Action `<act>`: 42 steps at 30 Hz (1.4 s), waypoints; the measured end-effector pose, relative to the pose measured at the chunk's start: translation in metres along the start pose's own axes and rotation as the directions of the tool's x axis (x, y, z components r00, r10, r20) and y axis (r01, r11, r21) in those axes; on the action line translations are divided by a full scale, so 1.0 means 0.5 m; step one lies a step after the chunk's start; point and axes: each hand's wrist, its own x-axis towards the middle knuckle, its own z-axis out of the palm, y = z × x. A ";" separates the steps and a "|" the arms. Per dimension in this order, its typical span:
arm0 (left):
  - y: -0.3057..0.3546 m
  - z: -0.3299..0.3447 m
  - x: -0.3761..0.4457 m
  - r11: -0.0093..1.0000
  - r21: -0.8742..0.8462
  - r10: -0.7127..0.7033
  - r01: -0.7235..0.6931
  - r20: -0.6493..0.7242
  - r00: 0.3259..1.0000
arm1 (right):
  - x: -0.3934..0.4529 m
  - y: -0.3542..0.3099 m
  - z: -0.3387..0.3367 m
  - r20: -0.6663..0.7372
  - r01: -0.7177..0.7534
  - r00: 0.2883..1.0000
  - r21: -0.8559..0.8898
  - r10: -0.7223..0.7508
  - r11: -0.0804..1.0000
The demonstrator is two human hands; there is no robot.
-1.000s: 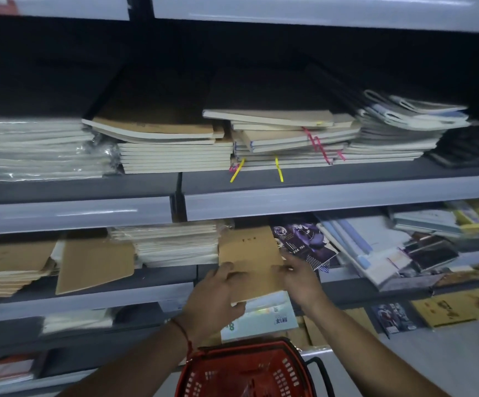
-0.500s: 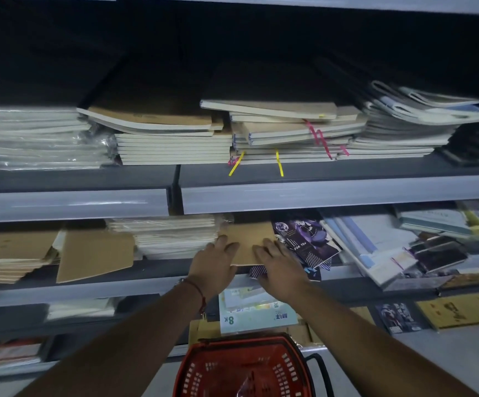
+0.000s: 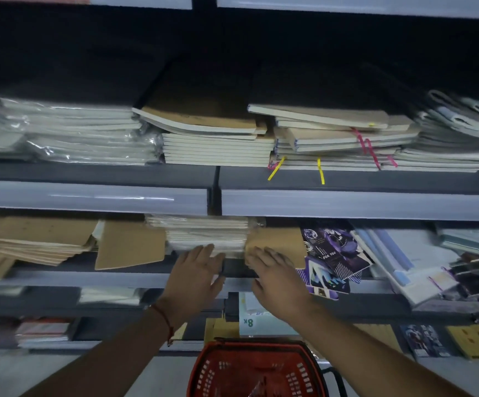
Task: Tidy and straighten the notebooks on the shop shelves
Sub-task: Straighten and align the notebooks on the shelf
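Shifted leftward, left hand (image 3: pixel 196 272) lies flat against white notebook stack (image 3: pixel 206 234); right hand (image 3: pixel 275 272) flat on brown notebook (image 3: pixel 278 242)

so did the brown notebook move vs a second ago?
Yes. The brown notebook went from sticking out past the shelf edge to lying back on the shelf, beside the wrapped stack. Right hand rests on it.
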 end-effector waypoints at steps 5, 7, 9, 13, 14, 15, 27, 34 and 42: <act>-0.093 -0.013 -0.063 0.990 0.046 -0.128 0.133 -0.100 0.987 | 0.064 -0.100 0.006 0.060 0.077 0.995 0.021 -0.078 0.997; -0.128 -0.015 -0.083 0.983 0.043 -0.176 0.181 -0.095 0.980 | 0.090 -0.136 0.012 0.083 0.083 0.993 0.047 -0.087 0.995; -0.164 -0.013 -0.096 0.971 0.050 -0.229 0.232 -0.059 0.972 | 0.117 -0.173 0.016 0.097 0.087 0.991 0.091 -0.096 0.992; -0.226 0.001 -0.117 0.949 0.088 -0.305 0.302 0.020 0.952 | 0.164 -0.243 0.023 0.151 0.029 0.987 0.164 -0.054 0.986; -0.239 0.005 -0.122 0.948 0.086 -0.310 0.307 0.030 0.950 | 0.173 -0.256 0.028 0.166 0.000 0.986 0.187 -0.032 0.982; -0.250 0.007 -0.126 0.945 0.080 -0.321 0.318 0.029 0.947 | 0.182 -0.268 0.035 0.187 -0.035 0.982 0.213 -0.005 0.976; -0.328 0.016 -0.167 0.969 -0.186 -0.223 0.165 -0.356 0.907 | 0.257 -0.375 0.081 0.325 -0.483 0.861 0.761 0.391 0.432; -0.319 0.015 -0.223 0.934 -0.353 -0.197 0.050 -0.395 0.897 | 0.273 -0.404 0.073 0.480 -0.541 0.751 0.841 0.453 0.006; -0.313 -0.046 -0.271 0.518 -0.833 -0.553 0.196 -0.151 0.819 | 0.261 -0.419 0.088 0.528 -0.564 0.745 0.825 0.407 -0.037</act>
